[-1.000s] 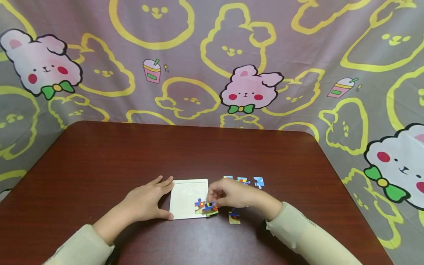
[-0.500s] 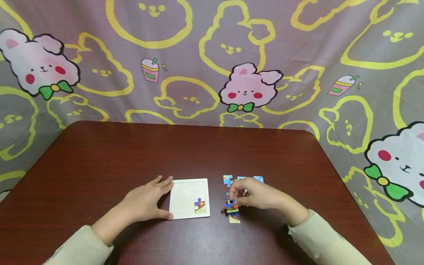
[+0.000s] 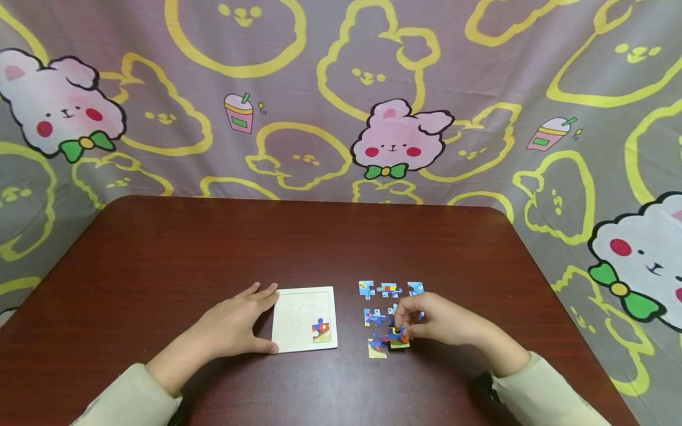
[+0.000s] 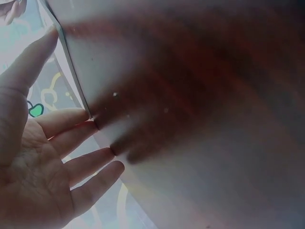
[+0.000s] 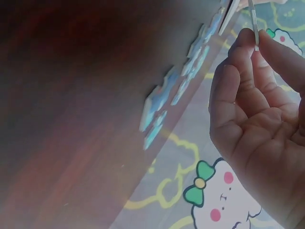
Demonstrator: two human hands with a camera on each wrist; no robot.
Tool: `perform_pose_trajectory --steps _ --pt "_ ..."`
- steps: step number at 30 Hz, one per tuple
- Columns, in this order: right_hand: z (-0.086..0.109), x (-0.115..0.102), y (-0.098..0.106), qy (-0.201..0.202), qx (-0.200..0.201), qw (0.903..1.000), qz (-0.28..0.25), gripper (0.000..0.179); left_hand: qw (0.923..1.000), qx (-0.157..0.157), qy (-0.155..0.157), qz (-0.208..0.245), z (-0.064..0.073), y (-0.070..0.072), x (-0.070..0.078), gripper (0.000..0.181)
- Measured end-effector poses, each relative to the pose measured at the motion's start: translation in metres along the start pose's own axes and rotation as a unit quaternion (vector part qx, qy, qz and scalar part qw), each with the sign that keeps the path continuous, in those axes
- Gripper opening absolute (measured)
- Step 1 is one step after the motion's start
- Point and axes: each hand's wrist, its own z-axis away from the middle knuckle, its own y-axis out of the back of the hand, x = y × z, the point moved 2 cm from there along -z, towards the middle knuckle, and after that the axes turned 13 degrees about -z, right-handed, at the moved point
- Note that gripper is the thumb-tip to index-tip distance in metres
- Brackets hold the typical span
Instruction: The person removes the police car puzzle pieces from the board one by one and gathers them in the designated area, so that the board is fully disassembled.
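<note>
My left hand (image 3: 229, 322) rests at the left side of a pale square puzzle tray (image 3: 295, 316), thumb and fingertips along its edge. In the left wrist view the fingers of that hand (image 4: 43, 162) are spread and fairly straight. One colourful jigsaw piece (image 3: 322, 333) lies in the tray's lower right corner. My right hand (image 3: 439, 319) pinches another jigsaw piece (image 3: 397, 338), right of the tray, among the loose pieces. Seen edge-on in the right wrist view, the held piece (image 5: 254, 26) sits between thumb and forefinger, its picture hidden.
Several loose puzzle pieces lie right of the tray, including a blue one (image 3: 366, 289) at the back and a yellow-bottomed one (image 3: 378, 348) in front. Some are partly covered by the right hand. A cartoon-printed curtain (image 3: 298, 77) hangs behind the dark red-brown table (image 3: 213, 236).
My right hand has carried the pinched jigsaw piece rightward, from over the tray's right edge to the loose pieces. The left hand and the piece in the tray have stayed put.
</note>
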Motion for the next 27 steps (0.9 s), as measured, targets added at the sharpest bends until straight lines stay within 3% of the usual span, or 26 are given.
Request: perform_pose_trajectory --steps 12,27 --pt "0.011 0.011 -0.003 -0.012 -0.009 0.9998 -0.017 0.008 0.9999 0.010 -0.001 0.004 0.002 0.002 0.000 0.097" --pt "0.013 0.008 0.003 0.007 0.011 0.9987 0.049 0.012 1.0000 0.007 -0.003 -0.006 0.000 0.003 0.001 0.098"
